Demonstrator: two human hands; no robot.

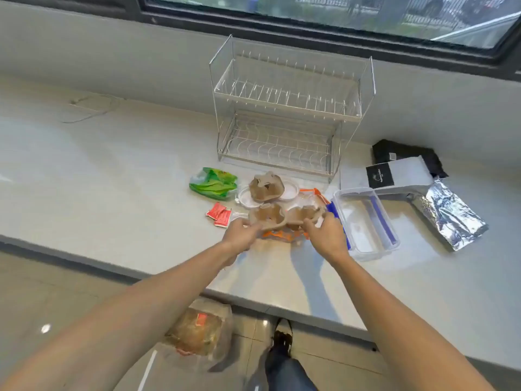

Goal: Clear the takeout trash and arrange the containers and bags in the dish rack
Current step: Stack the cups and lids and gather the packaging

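Brown moulded-pulp cup carrier point(279, 218) is held low over the desk point(112, 170), gripped at both ends. Left hand point(239, 234) is curled round the carrier's left rim; right hand point(324, 235) is curled round its right rim, fingers pinching the pulp edge. Both forearms are stretched forward from the lower frame.

A 2nd pulp carrier point(265, 187) is seen just behind, resting on 2 white plastic lids point(290, 191). An orange-printed clear bag point(282, 235) lies under the held carrier, touching the desk. 2 red sauce packets point(218, 214) lie just left of the left hand. A crumpled green plastic bag point(212, 183) sits behind the packets.

A clear plastic container point(366, 221) with blue clips is placed just right of the right hand. A silver foil pouch point(448, 218) and a grey paper bag point(394, 176) with a black label lie further right, with a black bag point(406, 156) behind them.

The 2-tier white wire dish rack point(287, 108) stands at the back of the desk below the window point(338, 12); nothing is seen on either tier.

On the floor, a translucent bag of trash point(200, 331) is noted near 1 shoe point(282, 334).
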